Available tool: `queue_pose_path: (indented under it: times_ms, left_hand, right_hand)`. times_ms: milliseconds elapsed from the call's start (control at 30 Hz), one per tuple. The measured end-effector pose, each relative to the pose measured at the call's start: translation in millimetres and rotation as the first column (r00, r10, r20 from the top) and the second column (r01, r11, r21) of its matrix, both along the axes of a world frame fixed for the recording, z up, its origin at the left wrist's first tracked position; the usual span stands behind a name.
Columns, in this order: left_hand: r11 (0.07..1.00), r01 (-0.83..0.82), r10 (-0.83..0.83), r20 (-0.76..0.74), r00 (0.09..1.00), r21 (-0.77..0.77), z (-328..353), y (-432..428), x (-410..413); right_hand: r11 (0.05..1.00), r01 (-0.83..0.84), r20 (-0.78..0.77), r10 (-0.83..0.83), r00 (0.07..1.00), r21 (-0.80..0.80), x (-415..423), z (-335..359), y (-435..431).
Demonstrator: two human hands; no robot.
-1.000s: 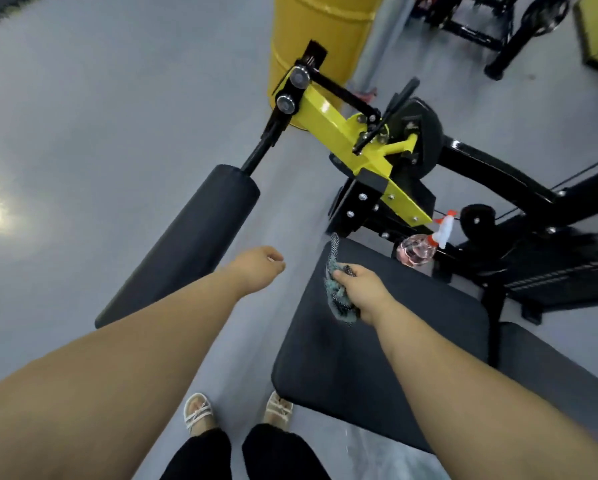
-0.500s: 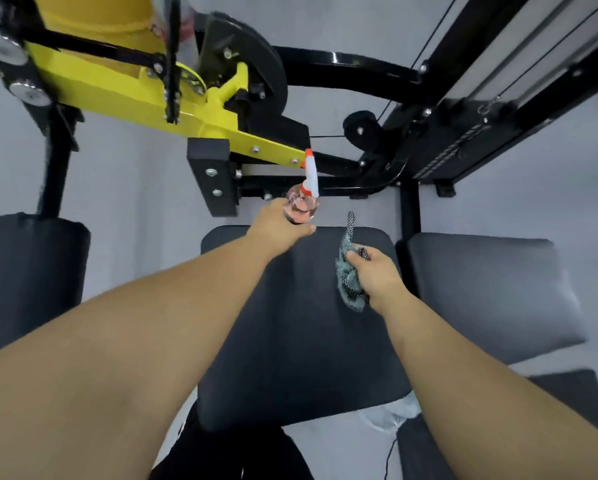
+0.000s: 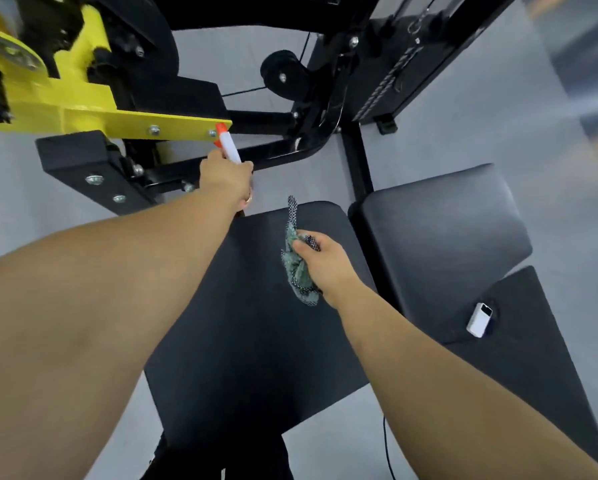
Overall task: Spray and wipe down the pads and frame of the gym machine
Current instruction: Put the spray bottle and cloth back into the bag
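The one spray bottle [image 3: 231, 150] is in the left hand [image 3: 226, 178], which is wrapped round its body so that only the white neck and orange nozzle show above the knuckles. It is probably light, rigid plastic and slick when wet, so it is best held round the body with a finger free for the trigger. The one cloth [image 3: 297, 268] is bunched in the curled fingers of the right hand [image 3: 320, 261]. It looks soft and limp, with loose ends hanging out above and below the fist, so it likely needs spreading flat to wipe well. Three black pads show: the seat pad [image 3: 256, 323] beneath both hands, a second pad [image 3: 439, 237] just right of the right hand, and a third pad [image 3: 533, 358] behind that, carrying one small white device [image 3: 479, 319]. The yellow arm [image 3: 100, 116] ends just above the nozzle, with the black frame [image 3: 283, 152] just past the left hand.
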State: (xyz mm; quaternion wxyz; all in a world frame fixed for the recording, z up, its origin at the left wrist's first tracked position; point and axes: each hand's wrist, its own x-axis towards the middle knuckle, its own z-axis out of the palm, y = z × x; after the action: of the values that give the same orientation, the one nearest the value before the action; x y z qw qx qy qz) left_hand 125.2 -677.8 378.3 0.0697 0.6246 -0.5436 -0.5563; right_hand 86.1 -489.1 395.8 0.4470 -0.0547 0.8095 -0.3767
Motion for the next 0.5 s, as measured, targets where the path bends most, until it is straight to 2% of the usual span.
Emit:
queue_pose_path:
  times_ms: [100,200,333,433,500]
  left_hand:
    - [0.982,-0.043,0.068,-0.131,0.989,0.186,6.9,1.1,-1.0]
    - [0.97,-0.077,0.118,-0.168,0.979,0.231,11.9,6.7,0.1]
    - [0.997,-0.075,0.074,-0.165,0.983,-0.002,32.6,50.9,8.0]
    - [0.999,-0.023,0.017,-0.224,0.975,-0.027,57.6,89.5,19.9]
    - [0.998,-0.05,0.035,-0.279,0.96,-0.049,88.0,123.3,25.8]
  right_hand:
    - [1.0,0.026,-0.012,-0.026,1.0,0.004,-3.8,5.4,10.2]
    - [0.998,0.059,-0.013,-0.059,0.998,-0.015,-8.0,6.1,22.0]
    - [0.995,0.09,0.027,-0.089,0.996,-0.035,-3.4,13.6,51.9]
    - [0.994,0.094,0.057,-0.091,0.994,-0.062,0.8,21.0,74.7]
    - [0.994,0.054,0.065,-0.048,0.997,-0.096,1.2,31.1,100.2]
